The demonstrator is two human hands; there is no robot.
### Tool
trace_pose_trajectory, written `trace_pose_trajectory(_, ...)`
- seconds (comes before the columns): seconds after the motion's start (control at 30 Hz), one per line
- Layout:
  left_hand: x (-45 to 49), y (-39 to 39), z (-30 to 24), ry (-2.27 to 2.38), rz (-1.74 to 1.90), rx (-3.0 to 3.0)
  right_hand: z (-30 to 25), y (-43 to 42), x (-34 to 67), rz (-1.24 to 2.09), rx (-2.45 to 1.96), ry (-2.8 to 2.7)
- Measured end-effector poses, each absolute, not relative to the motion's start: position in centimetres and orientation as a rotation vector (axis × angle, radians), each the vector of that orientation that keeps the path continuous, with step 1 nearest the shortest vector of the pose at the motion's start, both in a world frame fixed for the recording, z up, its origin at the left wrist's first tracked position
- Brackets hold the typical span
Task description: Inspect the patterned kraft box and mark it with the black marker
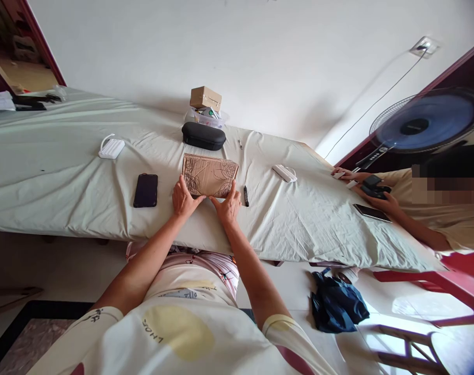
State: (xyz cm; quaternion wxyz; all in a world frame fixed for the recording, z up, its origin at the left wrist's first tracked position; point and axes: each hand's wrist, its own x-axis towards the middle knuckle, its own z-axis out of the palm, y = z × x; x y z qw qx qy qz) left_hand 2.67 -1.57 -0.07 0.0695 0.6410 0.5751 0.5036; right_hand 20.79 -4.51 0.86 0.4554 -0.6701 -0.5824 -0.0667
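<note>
A scribbled brown cardboard piece (210,175) is being held above or on the tabletop (84,200), its left side being gripped by the left hand (185,198), its right by the right hand (228,204), thumbs pointing inward. It is being flanked by a phone (145,190) and a black pen (246,196), a black case (204,136) lying just beyond.

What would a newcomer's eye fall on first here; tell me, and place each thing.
Likely the scribbled brown rectangle, held at the near middle of the cloth-covered table between the left hand and right hand. Next, perhaps, the black case just beyond it, and the large fan at the picture's upper right.
</note>
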Motion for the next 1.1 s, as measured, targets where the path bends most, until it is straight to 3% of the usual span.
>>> trace_pose_trajectory(0.6,1.2,-0.8,-0.2,1.648,1.779,1.747,1.2,-4.1,22.9,0.129,-1.282,-1.278)
trace_pose_trajectory(1.1,0.7,0.6,-1.3,1.663,1.729,1.670,0.9,-3.5,23.0,0.223,-1.352,-1.219)
